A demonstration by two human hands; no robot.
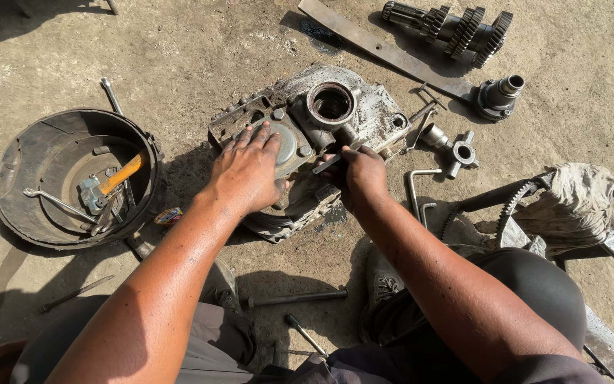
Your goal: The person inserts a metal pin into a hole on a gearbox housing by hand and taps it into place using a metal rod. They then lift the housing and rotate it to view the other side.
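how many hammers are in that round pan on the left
1: a hammer with an orange handle lies in the round pan, among wrenches. Others may be hidden beneath the tools there.

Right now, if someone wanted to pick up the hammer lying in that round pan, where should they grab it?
Probably by the orange handle, coming from above and the right. The hammer lies flat in the round pan with its metal head among wrenches, while the handle angles up-right toward the rim, free of clutter.
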